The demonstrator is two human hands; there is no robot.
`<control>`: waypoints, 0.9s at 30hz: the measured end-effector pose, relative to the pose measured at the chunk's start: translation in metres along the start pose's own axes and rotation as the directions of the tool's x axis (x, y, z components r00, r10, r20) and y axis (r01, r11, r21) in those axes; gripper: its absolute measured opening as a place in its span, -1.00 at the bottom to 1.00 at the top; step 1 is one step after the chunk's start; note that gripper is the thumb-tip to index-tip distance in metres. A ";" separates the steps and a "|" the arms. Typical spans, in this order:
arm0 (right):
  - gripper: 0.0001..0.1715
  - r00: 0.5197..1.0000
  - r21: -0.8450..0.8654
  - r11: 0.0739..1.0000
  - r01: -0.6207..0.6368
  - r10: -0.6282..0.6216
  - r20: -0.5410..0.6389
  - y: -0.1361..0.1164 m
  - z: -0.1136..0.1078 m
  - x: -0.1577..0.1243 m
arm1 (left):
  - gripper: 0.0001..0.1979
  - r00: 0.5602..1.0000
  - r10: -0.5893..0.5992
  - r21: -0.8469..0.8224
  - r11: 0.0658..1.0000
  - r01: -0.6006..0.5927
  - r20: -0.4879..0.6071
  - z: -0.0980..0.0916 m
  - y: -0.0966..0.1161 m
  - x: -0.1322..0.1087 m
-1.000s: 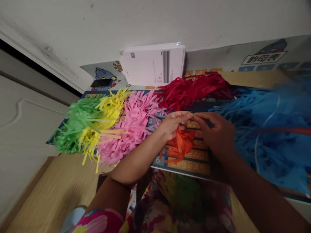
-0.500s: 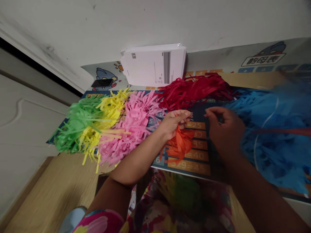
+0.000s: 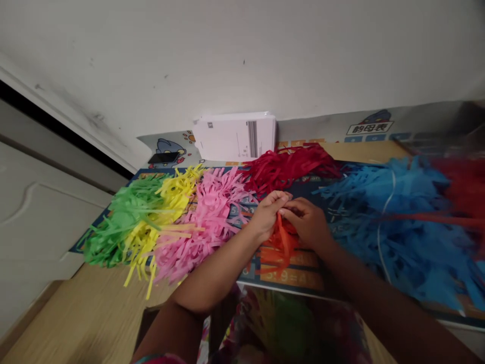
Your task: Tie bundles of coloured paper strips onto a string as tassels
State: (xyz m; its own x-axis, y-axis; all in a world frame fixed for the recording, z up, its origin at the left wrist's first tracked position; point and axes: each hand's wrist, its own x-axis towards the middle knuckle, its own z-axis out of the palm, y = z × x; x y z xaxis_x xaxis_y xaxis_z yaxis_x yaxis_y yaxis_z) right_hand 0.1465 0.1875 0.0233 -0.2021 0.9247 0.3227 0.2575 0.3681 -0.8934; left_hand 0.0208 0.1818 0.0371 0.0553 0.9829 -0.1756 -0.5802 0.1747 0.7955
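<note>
My left hand (image 3: 267, 215) pinches the top of a bundle of orange paper strips (image 3: 279, 247), which hangs down over the printed number mat (image 3: 303, 275). My right hand (image 3: 309, 222) meets it from the right, fingers closed on the same bundle at the pinch point. Both hands touch each other above the mat. Heaps of cut paper strips lie around them: pink (image 3: 208, 222) to the left, red (image 3: 288, 164) behind, blue (image 3: 397, 222) to the right.
Yellow strips (image 3: 166, 207) and green strips (image 3: 117, 222) lie further left. A white booklet (image 3: 235, 136) leans on the wall behind, with a dark phone (image 3: 162, 157) beside it. More red strips (image 3: 466, 187) show blurred at far right. Wooden tabletop (image 3: 76, 313) at lower left.
My right hand, which had drawn away to the right half a second ago, has come back against my left hand at the orange bundle. The camera has tilted up and back a little.
</note>
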 end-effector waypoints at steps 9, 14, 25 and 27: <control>-0.78 0.998 0.026 0.998 -0.062 0.061 0.012 0.002 -0.006 0.004 | -0.66 0.995 -0.005 0.045 0.999 0.001 0.102 0.005 0.000 -0.006; -0.79 0.983 0.171 0.968 -0.184 0.177 0.055 0.001 -0.004 0.002 | -0.70 0.989 -0.002 0.001 1.000 0.002 0.149 0.007 0.005 -0.007; -0.61 0.927 0.557 0.764 -0.325 0.375 0.026 -0.006 -0.010 0.004 | -0.61 0.994 0.105 0.125 0.986 -0.110 0.043 -0.008 0.017 0.001; -0.60 0.925 0.555 0.762 -0.333 0.378 0.035 -0.009 -0.011 0.004 | -0.61 0.993 0.113 0.142 0.983 -0.117 0.036 -0.009 0.016 0.002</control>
State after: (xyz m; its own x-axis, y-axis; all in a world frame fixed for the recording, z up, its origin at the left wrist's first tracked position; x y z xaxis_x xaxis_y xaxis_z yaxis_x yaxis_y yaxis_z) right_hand 0.1541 0.1892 0.0362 -0.1229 0.9911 -0.0503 -0.2614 -0.0812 -0.9618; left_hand 0.0045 0.1858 0.0444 0.0186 0.9978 -0.0632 -0.4617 0.0646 0.8847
